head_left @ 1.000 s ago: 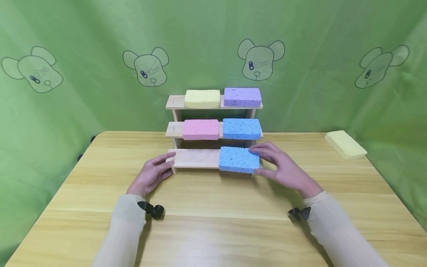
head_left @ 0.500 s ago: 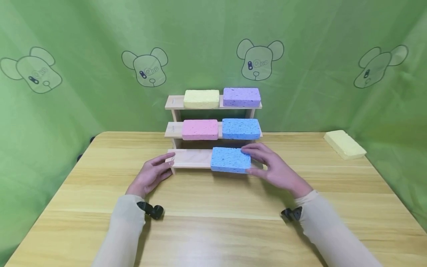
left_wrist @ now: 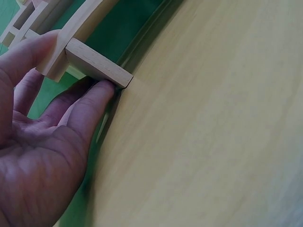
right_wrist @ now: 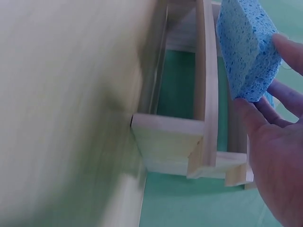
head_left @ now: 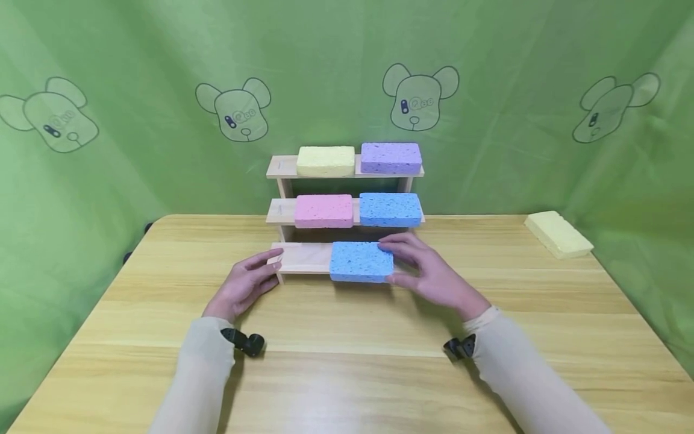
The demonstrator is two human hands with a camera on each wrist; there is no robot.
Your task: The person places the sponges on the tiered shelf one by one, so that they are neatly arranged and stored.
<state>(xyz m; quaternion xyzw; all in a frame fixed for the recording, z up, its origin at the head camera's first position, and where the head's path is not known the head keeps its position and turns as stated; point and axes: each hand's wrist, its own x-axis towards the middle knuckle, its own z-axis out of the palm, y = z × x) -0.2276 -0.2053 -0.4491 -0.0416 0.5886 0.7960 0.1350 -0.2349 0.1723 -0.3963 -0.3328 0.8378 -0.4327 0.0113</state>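
Note:
A three-tier wooden rack (head_left: 305,258) stands on the table. My right hand (head_left: 431,271) pinches a blue sponge (head_left: 361,263) by its right end, at the middle of the bottom tier; whether it touches the board I cannot tell. In the right wrist view that sponge (right_wrist: 248,52) is between thumb and fingertips. My left hand (head_left: 246,283) holds the left end of the bottom tier, and in the left wrist view its fingers (left_wrist: 92,106) lie against the rack's leg (left_wrist: 97,64). The middle tier bears a pink sponge (head_left: 323,211) and another blue sponge (head_left: 390,209).
On the top tier lie a yellow sponge (head_left: 326,161) and a purple sponge (head_left: 391,158). Another yellow sponge (head_left: 558,234) rests near the right edge of the wooden table (head_left: 347,374). A green curtain (head_left: 325,54) hangs behind and at both sides.
The right hand has moved left along the bottom tier with the blue sponge, from the right end toward the middle. My left hand keeps its place on the rack.

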